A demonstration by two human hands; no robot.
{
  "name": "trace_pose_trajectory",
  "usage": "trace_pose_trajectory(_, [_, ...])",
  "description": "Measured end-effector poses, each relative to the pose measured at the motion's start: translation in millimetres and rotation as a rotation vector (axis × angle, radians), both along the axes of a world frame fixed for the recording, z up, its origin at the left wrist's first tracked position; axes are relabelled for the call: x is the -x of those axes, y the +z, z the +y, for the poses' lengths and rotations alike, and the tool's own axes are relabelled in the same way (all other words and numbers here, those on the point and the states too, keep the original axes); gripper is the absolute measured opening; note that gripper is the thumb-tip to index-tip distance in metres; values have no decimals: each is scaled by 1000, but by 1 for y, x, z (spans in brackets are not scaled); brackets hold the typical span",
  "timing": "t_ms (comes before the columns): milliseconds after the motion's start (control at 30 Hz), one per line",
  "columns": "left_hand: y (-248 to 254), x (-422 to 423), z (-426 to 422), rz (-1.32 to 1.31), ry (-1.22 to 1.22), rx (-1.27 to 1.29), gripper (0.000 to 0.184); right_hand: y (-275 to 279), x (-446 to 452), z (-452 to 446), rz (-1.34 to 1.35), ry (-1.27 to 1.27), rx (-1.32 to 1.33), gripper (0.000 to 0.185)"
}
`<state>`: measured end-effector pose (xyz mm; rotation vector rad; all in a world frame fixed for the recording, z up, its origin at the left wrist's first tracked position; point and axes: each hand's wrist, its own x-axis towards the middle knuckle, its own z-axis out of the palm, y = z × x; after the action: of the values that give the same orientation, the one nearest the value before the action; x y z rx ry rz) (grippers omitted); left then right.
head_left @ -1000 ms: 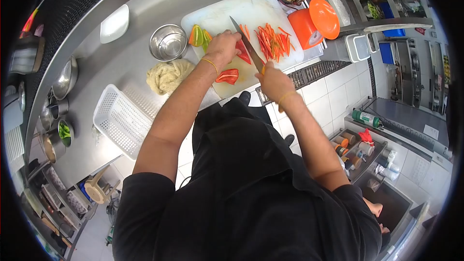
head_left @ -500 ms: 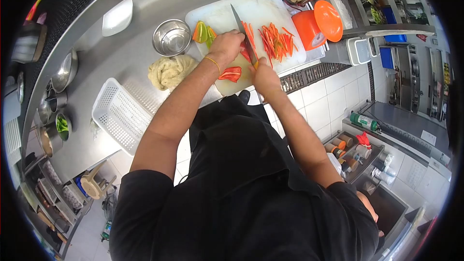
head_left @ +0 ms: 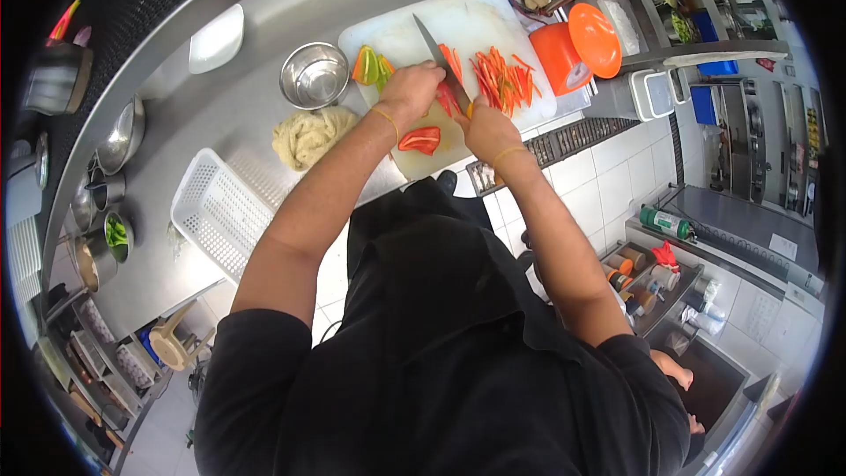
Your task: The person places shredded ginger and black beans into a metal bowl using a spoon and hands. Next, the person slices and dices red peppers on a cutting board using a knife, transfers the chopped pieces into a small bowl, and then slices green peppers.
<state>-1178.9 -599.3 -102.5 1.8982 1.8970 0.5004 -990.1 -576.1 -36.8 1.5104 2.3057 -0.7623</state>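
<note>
My right hand (head_left: 490,130) is closed around the yellow handle of a kitchen knife (head_left: 434,46), whose long blade points away across the white cutting board (head_left: 397,22). With curled fingers, my left hand (head_left: 414,90) presses beside the blade on a piece of red bell pepper (head_left: 448,99), partly hidden by hand and knife. Fresh red strips (head_left: 451,62) lie just right of the blade, and a larger pile of pepper strips (head_left: 504,79) sits further right. Near my left wrist is a red pepper piece (head_left: 419,140). Green and orange pepper pieces (head_left: 368,65) rest at the board's left.
A steel bowl (head_left: 315,75), a crumpled cloth (head_left: 310,137) and a white perforated basket (head_left: 220,211) stand left of the board. An orange kitchen scale (head_left: 560,55) is at its right. Another person's hand (head_left: 677,372) shows at lower right.
The knife and both hands have shifted only slightly at the pepper. The camera view has moved a little. More of the other person's arm shows at lower right.
</note>
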Motion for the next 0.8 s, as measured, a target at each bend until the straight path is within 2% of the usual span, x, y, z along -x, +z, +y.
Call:
trace_pose_trajectory(100, [3,0,-8,-45,40,-36,15,19,-8,-19,-49,-15,42,45])
trace_pose_trajectory(167, [-3,1,-10,-49,48,-44,17,3,-10,-35,-72,-66,66,45])
trace_pose_trajectory(200, [-8,2,-9,-37,41,-33,18,-27,-10,-36,-38,-98,29,45])
trace_pose_trajectory(300, [-17,7,-4,-1,23,-44,20,-38,3,-13,27,-50,-9,45])
trace_pose_trajectory(467, [-13,4,-6,12,-8,-70,15,14,-4,-13,-47,37,32,44])
trace_pose_trajectory(600, [-15,7,-6,75,-43,-35,15,-32,0,-34,-23,-109,17,44])
trace_pose_trajectory(667, [-19,12,-3,93,-45,-79,12,-35,9,-11,15,-42,-18,45])
trace_pose_trajectory(800, [-20,13,0,78,-37,-142,8,4,-1,-9,-1,18,52,49])
